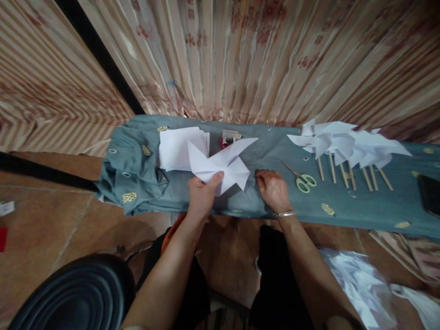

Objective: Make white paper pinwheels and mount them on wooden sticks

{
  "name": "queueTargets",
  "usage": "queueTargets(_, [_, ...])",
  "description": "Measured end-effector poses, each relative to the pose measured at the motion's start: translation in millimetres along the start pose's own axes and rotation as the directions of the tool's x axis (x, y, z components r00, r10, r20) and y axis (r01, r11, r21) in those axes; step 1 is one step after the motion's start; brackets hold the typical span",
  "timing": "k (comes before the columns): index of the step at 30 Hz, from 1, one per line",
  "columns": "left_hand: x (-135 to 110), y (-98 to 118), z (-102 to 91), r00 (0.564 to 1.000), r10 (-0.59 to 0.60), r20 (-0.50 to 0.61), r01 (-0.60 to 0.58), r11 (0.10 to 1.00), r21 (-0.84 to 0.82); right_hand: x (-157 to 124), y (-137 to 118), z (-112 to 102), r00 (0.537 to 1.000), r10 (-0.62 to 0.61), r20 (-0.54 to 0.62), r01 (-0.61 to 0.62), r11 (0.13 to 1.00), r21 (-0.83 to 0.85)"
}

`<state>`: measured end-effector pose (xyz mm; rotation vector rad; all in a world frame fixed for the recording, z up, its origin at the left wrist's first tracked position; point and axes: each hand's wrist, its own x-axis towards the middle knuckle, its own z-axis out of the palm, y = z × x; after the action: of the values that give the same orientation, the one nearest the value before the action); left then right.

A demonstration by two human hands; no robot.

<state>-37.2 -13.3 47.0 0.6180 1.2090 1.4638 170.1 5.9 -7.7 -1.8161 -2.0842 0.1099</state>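
Observation:
A white paper pinwheel (220, 167) with folded blades is pinched at its lower middle by my left hand (202, 190), the thumb lying on top near its centre. My right hand (273, 188), a silver bangle at its wrist, rests on the cloth just right of the pinwheel. Its fingers are curled together, and what they hold, if anything, is hidden. A stack of white paper sheets (178, 149) lies left of the pinwheel, partly covered by it. Behind the pinwheel stands a small open box (228, 139) with red on it. Scissors (304, 182) with light green handles lie right of my right hand.
Several white pinwheels (347, 142) on wooden sticks overlap at the right on the green cloth (240, 206). A dark object (429, 195) lies at the far right. Beyond the bench hangs a patterned curtain (220, 59). A black round stool (82, 293) stands lower left.

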Motion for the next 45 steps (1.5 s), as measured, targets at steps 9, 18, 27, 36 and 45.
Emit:
queueTargets(9, [-3, -7, 7.8, 0.999, 0.011, 0.050, -0.013, 0.999, 0.043, -5, -12, -42, 0.918, 0.360, -0.167, -0.117, 0.648, 0.752])
queueTargets(18, [-15, -18, 22.8, 0.988, 0.077, 0.137, -0.106, 0.970, 0.219, -37, -64, -71, 0.975, 0.222, -0.032, -0.087, 0.508, 0.857])
queueTargets(27, [-22, -29, 34.6, 0.940, 0.201, 0.276, -0.279, 0.917, 0.284, -36, -59, -61, 0.979, 0.197, -0.057, -0.079, 0.617, 0.783])
queueTargets(36, [-23, -30, 30.7, 0.929, 0.203, 0.310, -0.302, 0.899, 0.317, -32, -54, -61, 0.975, 0.220, 0.043, -0.135, 0.422, 0.897])
queueTargets(45, [-21, -29, 28.8, 0.901, 0.249, 0.356, -0.376, 0.856, 0.354, -30, -52, -63, 0.971, 0.219, 0.093, -0.169, 0.357, 0.919])
